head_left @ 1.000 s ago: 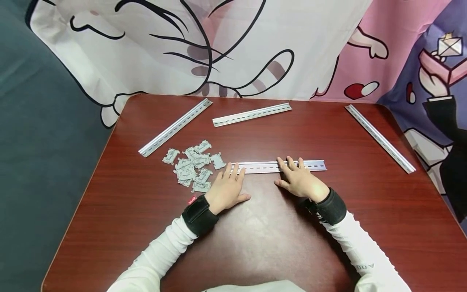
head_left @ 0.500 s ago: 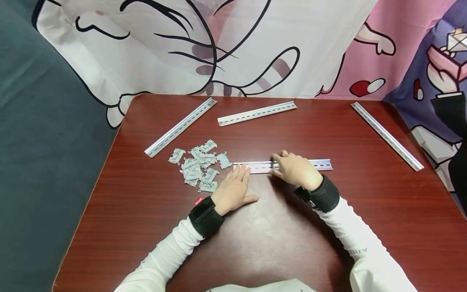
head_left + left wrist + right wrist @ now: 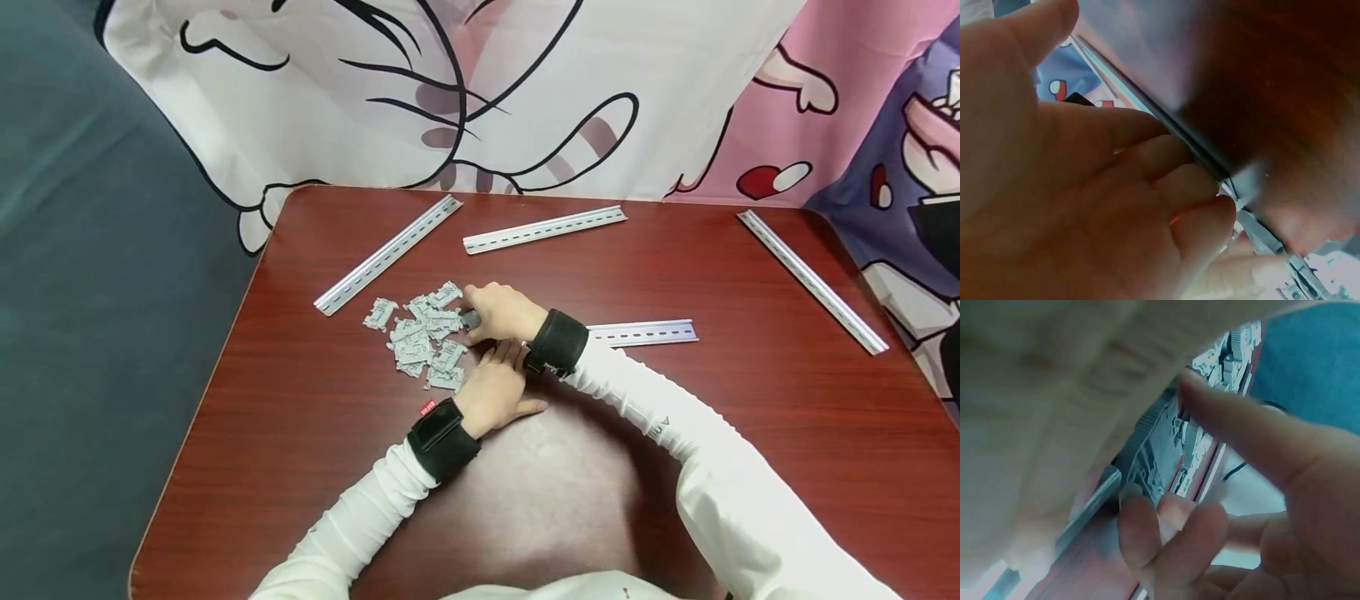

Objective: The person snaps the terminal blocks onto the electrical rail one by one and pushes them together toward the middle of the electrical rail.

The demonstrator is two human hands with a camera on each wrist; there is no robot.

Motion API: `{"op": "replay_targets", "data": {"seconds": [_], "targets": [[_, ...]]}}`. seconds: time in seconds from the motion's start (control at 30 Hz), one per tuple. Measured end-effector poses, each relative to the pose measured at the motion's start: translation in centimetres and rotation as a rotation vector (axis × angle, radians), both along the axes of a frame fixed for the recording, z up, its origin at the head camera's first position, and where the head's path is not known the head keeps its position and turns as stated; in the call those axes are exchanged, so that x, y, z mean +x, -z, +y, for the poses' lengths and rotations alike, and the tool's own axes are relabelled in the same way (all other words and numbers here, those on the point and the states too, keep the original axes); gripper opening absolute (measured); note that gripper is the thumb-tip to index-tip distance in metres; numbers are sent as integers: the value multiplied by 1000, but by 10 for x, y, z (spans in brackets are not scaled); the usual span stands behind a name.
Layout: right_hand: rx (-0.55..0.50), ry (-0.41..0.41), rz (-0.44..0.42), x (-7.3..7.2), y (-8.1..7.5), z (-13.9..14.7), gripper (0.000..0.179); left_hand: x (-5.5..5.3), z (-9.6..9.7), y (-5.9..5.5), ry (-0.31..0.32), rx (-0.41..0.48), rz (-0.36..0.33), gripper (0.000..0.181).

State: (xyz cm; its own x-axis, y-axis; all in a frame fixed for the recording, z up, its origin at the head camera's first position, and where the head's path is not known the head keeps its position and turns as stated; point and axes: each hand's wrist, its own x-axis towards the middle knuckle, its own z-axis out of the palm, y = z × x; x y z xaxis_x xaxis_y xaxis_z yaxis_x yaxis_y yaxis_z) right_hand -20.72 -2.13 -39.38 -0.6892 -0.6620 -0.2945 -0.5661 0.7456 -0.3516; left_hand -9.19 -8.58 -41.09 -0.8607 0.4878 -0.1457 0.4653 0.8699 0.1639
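A slotted metal DIN rail [image 3: 648, 332] lies across the middle of the table, its left part hidden by my right wrist and hands. My left hand [image 3: 491, 396] rests with extended fingers at the rail's left end; the left wrist view shows its fingertips against the rail edge. My right hand [image 3: 506, 310] reaches over it to the right side of a pile of grey terminal blocks [image 3: 411, 337]. Between its thumb and fingers is one grey terminal block [image 3: 471, 320]. In the right wrist view this block [image 3: 1160, 450] stands on edge, thumb at one end and fingertips at the other.
Two more DIN rails lie towards the back, a slanted left rail [image 3: 388, 255] and a middle rail [image 3: 545, 230]. A right rail [image 3: 813, 282] slants near the right side. The brown table [image 3: 300, 450] meets a printed cloth [image 3: 562, 92] at its back edge.
My right hand has left the right part of the rail, moved left across it and taken a terminal block at the pile. The left hand stays at the rail's left end.
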Motion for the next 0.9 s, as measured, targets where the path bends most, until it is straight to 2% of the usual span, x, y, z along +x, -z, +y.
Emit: {"op": "replay_targets", "data": {"seconds": [0.2, 0.33, 0.43, 0.57, 0.63, 0.77, 0.9], "targets": [[-18, 14, -44, 1, -3, 1, 46, -3, 1, -1, 9, 1, 22, 82], [-10, 22, -88, 4, -1, -1, 46, -1, 0, 0, 2, 21, 7, 81], [27, 25, -34, 7, 3, -2, 44, 2, 1, 2, -8, 47, 36, 77], [103, 40, 98, 13, 10, -2, 38, 6, 3, 8, -17, 110, 152, 66], [133, 45, 157, 16, 13, -2, 36, 6, 5, 10, -20, 133, 186, 62], [121, 44, 252, 15, 16, 2, 28, 6, 8, 11, -31, 143, 163, 66], [26, 55, 269, 8, 13, 14, 24, 2, 8, 11, -39, 114, 81, 79]]}}
